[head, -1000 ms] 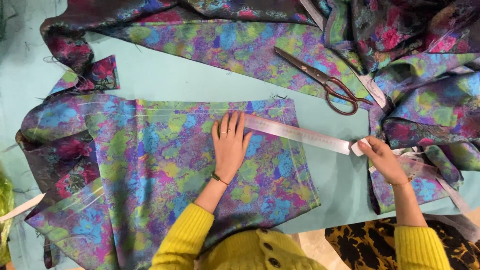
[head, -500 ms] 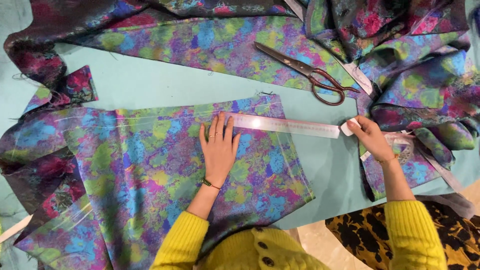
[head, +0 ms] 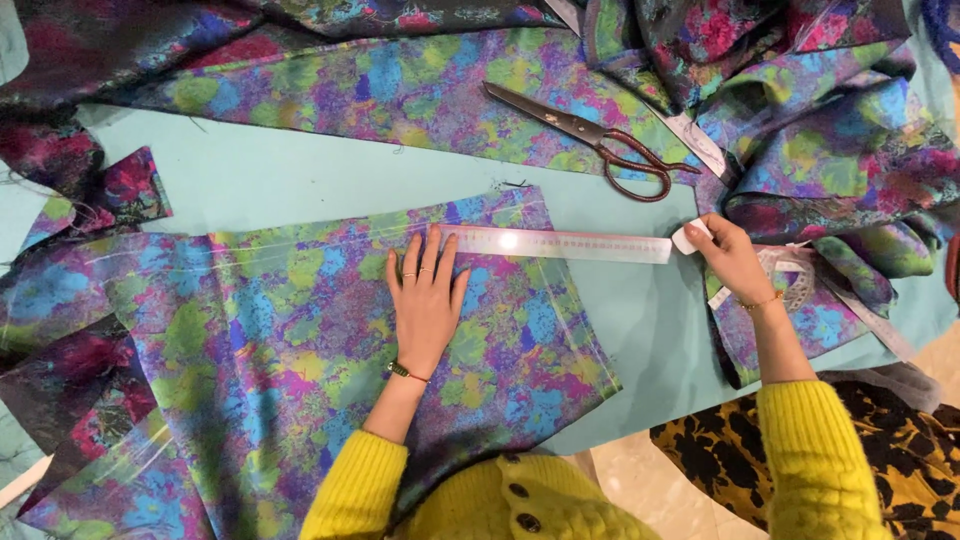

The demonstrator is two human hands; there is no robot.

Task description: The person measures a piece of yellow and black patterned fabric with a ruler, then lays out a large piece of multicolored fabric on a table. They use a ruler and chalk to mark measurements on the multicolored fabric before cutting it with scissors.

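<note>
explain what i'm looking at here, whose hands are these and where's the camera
The camera sits on a person's head and looks down, so these are that person's own hands in yellow sleeves. The left hand lies flat on a multicoloured cloth, its fingertips at a clear ruler. The right hand pinches a small white piece, perhaps chalk, at the ruler's end. All of it lies on a pale green table. Scissors rest on more cloth farther back.

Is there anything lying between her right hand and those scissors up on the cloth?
Nothing visible does. The right hand pinches a small white piece at the end of the ruler. Between it and the scissors lies only bare turquoise table and the edge of the patterned fabric.
</note>
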